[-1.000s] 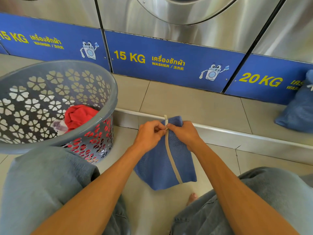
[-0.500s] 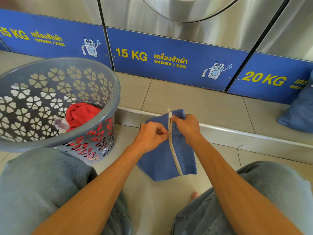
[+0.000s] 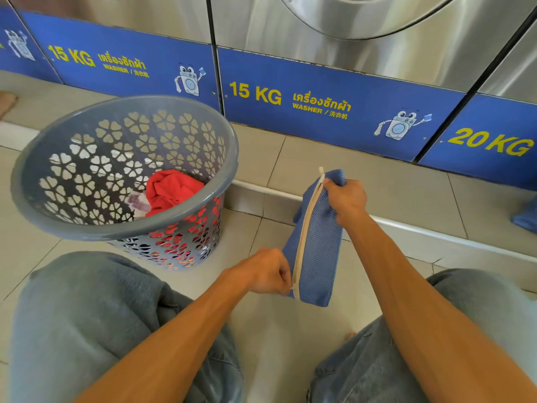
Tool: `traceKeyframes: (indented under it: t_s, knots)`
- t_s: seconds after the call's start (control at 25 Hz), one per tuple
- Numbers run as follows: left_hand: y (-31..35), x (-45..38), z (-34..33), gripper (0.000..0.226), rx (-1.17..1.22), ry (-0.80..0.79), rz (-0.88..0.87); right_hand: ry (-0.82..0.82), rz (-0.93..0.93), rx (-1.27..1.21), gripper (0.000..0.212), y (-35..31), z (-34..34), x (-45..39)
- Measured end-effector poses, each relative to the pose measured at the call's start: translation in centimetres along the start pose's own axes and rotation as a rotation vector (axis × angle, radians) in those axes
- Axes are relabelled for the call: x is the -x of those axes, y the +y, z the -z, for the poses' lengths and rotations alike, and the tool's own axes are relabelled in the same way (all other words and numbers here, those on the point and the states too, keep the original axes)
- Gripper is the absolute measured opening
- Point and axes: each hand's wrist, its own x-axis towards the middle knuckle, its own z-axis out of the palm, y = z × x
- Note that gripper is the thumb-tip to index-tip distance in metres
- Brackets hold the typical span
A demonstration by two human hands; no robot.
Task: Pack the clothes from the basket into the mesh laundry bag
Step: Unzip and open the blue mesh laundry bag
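Blue mesh bag (image 3: 318, 239) hanging mid-frame; top corner gripped in right hand (image 3: 345, 199); zipper end at bottom pinched by left hand (image 3: 266, 273); red clothes (image 3: 170, 189) in basket (image 3: 220, 135), upper left.

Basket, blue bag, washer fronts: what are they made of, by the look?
Basket: looks like moulded grey plastic, matte, with flower-shaped cut-outs through the wall. Bag: blue open-weave mesh fabric, likely synthetic, hanging limp, with a cream zipper tape along one edge. Washer fronts: brushed steel by the streaky sheen; the blue panels below look like printed film or paint.
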Motion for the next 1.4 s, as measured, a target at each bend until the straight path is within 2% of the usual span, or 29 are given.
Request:
traceKeyframes:
  t_s: [0.08, 0.24, 0.4, 0.44, 0.52, 0.6, 0.68, 0.76, 0.84, 0.92, 1.0, 1.12, 1.28, 1.4]
  knots:
    - [-0.8, 0.3, -0.3, 0.014, -0.046, -0.067, 0.055, -0.011, 0.002, -0.026, 0.023, -0.2, -0.3, 0.1]
    - [-1.9, 0.4, -1.1, 0.020, -0.141, -0.187, 0.185, -0.041, -0.023, -0.053, 0.024, 0.1, -0.6, 0.8]
    - [-2.2, -0.1, -1.0, 0.017, -0.125, -0.200, 0.178, -0.048, -0.021, -0.058, 0.025, 0.1, -0.5, 1.1]
    - [-2.3, -0.3, -0.4, 0.014, -0.117, -0.156, 0.161, -0.069, -0.024, -0.054, 0.026, 0.1, -0.6, 1.4]
    - [-2.1, -0.9, 1.0, 0.017, -0.082, 0.048, 0.125, -0.140, -0.042, -0.052, 0.026, 0.2, -1.2, 2.0]
    - [-1.5, -1.4, 2.1, 0.029, 0.091, 0.282, 0.129, -0.221, -0.058, -0.042, 0.024, 0.5, -2.0, 2.8]
    - [-0.8, -1.8, 2.6, 0.031, 0.231, 0.420, 0.138, -0.265, -0.061, -0.048, 0.023, 0.7, -2.4, 3.3]
    - [-0.5, -2.1, 2.4, 0.018, 0.288, 0.455, 0.133, -0.289, -0.078, -0.106, 0.022, 0.4, -2.2, 3.7]
    - [-0.2, -2.4, 2.4, 0.012, 0.371, 0.477, 0.150, -0.341, -0.081, -0.163, 0.032, 0.4, -1.6, 4.2]
    - [-0.2, -2.9, 2.5, 0.011, 0.496, 0.520, 0.180, -0.439, -0.066, -0.111, 0.045, 0.8, -1.3, 5.0]
    - [-0.1, -3.1, 2.7, 0.011, 0.594, 0.557, 0.178, -0.522, -0.077, -0.027, 0.040, 1.6, -1.3, 5.6]
    - [-0.1, -3.1, 2.9, 0.010, 0.664, 0.555, 0.196, -0.445, -0.091, 0.035, 0.018, 2.5, -1.3, 5.2]
    - [-0.7, -3.2, 2.9, 0.011, 0.621, 0.598, 0.285, -0.277, -0.041, 0.143, 0.021, 3.2, -0.8, 4.2]
    - [-1.5, -3.0, 3.1, 0.012, 0.576, 0.662, 0.359, -0.220, 0.058, 0.314, 0.024, 4.0, 0.0, 4.2]
